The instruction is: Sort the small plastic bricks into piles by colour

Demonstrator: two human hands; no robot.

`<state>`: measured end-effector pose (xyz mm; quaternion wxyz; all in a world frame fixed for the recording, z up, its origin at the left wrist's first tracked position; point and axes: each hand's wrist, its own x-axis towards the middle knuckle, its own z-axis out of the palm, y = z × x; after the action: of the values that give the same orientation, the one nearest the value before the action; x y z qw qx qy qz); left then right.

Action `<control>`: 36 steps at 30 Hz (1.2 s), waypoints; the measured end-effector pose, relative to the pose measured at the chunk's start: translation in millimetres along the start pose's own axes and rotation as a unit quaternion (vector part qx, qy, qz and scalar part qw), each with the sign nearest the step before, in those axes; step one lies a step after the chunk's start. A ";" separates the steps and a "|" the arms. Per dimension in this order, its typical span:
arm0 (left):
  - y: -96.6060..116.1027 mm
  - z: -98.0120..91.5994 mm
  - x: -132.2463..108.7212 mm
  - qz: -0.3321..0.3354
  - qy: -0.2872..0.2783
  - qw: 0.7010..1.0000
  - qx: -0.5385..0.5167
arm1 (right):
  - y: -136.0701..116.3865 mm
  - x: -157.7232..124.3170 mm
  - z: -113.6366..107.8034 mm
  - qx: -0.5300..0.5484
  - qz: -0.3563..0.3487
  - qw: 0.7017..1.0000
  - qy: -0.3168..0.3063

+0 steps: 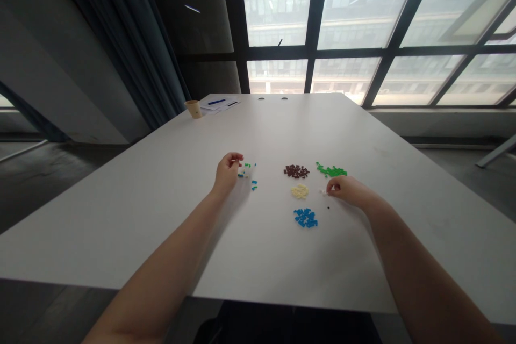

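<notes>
Several small plastic bricks lie in four sorted piles: dark brown (296, 171), green (331, 170), cream (300, 191) and blue (305, 217). My left hand (228, 172) is curled in a pinch at a loose scatter of tiny blue, green and white bricks (246, 172); what its fingertips hold is too small to tell. My right hand (347, 190) pinches a tiny white brick (333, 188) just right of the cream pile. Another white bit (323, 191) lies by those fingers, and a black bit (328, 207) sits below them.
The wide white table (258, 258) spans the view, with its near edge below my forearms. At its far end stand a tan paper cup (193, 109) and papers with a blue pen (216, 101). Two round holes (273, 98) mark the surface. Tall windows rise behind.
</notes>
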<state>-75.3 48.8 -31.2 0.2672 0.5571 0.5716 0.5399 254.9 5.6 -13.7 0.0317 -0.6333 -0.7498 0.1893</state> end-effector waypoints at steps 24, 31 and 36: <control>-29.6 -2.2 9.4 0.063 -0.058 0.896 0.437 | -12.9 -4.7 -3.8 0.022 0.003 0.996 0.091; -29.0 -2.4 10.3 0.075 -0.038 0.929 0.359 | -15.1 -6.0 -5.6 0.018 -0.002 0.996 0.084; -13.2 3.8 1.2 0.023 -0.098 0.993 0.061 | -15.2 -6.8 -5.8 0.031 -0.002 0.995 0.098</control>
<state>-76.8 53.8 -43.9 0.2749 0.6359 0.5612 0.4528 243.6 -1.5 -2.1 0.1246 -0.6463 -0.7379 0.1494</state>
